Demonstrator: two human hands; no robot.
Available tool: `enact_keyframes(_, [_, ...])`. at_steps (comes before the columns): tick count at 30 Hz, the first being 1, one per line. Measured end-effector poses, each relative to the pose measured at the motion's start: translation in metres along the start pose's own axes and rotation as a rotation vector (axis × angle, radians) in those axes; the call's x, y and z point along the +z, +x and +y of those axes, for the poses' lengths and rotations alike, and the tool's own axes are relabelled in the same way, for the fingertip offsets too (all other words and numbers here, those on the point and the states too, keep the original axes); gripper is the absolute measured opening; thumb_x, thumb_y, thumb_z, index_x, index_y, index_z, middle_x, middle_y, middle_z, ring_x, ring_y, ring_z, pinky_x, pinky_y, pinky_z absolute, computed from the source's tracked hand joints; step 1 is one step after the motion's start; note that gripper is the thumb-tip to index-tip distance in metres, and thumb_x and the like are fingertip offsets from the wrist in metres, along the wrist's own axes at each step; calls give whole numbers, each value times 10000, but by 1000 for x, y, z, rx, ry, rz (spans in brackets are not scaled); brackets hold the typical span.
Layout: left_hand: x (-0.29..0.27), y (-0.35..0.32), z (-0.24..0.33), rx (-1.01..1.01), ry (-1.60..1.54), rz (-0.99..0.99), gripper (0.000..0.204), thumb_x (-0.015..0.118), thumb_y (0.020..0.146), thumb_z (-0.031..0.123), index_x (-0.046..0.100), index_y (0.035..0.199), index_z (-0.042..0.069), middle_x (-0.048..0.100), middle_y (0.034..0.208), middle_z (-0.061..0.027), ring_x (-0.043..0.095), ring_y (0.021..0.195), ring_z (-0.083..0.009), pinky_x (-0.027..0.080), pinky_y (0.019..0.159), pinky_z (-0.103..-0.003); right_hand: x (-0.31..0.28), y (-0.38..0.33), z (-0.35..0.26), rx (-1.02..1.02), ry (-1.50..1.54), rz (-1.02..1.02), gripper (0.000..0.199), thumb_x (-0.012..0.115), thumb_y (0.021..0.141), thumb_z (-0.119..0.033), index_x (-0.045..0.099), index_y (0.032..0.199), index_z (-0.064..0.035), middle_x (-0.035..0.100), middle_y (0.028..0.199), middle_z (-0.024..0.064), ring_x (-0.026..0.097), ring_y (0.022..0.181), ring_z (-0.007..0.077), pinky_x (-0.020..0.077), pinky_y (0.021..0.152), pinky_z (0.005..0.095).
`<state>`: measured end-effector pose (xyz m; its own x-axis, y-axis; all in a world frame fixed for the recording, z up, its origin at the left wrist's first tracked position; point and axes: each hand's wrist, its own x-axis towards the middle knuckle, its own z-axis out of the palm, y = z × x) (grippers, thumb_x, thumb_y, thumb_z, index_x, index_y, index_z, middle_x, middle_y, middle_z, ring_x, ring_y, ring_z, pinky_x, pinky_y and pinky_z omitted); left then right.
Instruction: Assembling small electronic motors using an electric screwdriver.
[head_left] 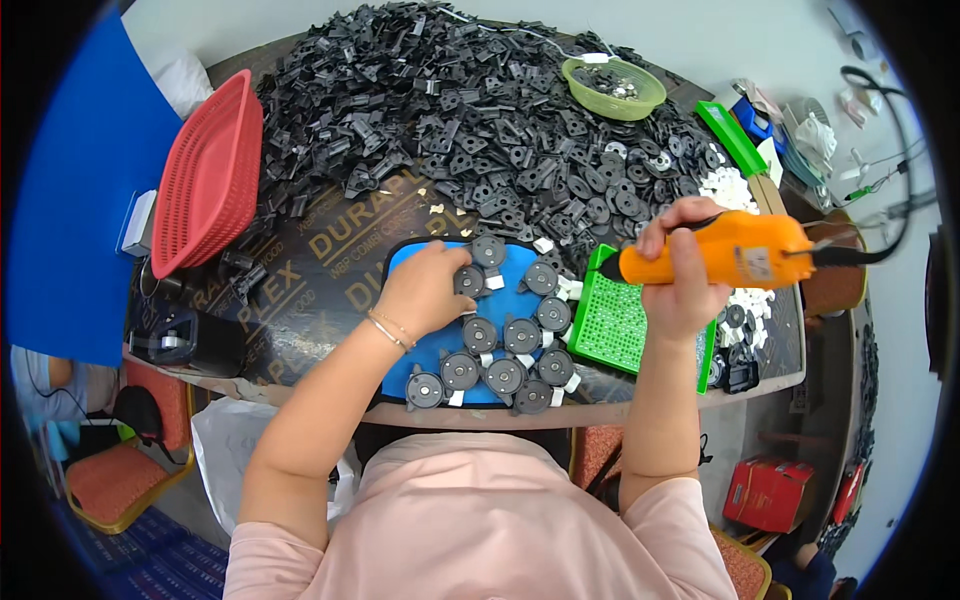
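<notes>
My left hand (428,290) rests palm down with fingers curled on a round grey part (469,281) at the upper left of the blue mat (418,355), while my right hand (682,268) is closed around the orange electric screwdriver (725,255), its dark tip pointing left over the green grid tray (612,322). About a dozen similar grey round parts (505,350), several with small white pieces, lie in rows on the mat. Beyond it the worktop (310,290) carries a large heap of black parts (450,110), a red basket (205,175) at left and a green bowl (613,88) at the far edge.
</notes>
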<state>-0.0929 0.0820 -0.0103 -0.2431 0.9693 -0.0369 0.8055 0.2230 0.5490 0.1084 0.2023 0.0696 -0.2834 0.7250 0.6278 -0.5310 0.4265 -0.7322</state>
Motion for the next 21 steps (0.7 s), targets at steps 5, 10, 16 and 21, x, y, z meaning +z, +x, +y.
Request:
enact_keyframes(5, [11,4,9,23,-15,117,473,805,603,209,574,950,-13,533,1024,-163,485,1030,-337,434,875,-380,-41,-21,16,102,-207,135,191,583,810,15,495,977,-13,513,719,73,513,605,146,434,579,268])
enact_keyframes(10, [15,6,21,-46,-12,60,494,797,622,242,526,933,-30,547,1005,-176,500,988,-344,434,865,-388,-47,-25,24,91,-208,161,185,582,815,27,493,972,-13,524,731,81,516,596,150,436,568,269])
enact_keyframes(16, [19,-7,21,18,32,90,510,794,626,288,524,926,-24,554,969,-178,504,956,-353,433,841,-393,-54,-26,33,80,-187,157,190,584,813,26,494,976,-16,524,717,75,513,589,149,438,566,269])
enact_keyframes(21, [17,-11,14,37,-5,103,496,800,624,292,538,931,4,549,944,-159,518,932,-339,435,814,-388,-53,-27,32,80,-181,151,191,585,814,20,494,977,-17,523,714,71,511,586,149,441,569,278])
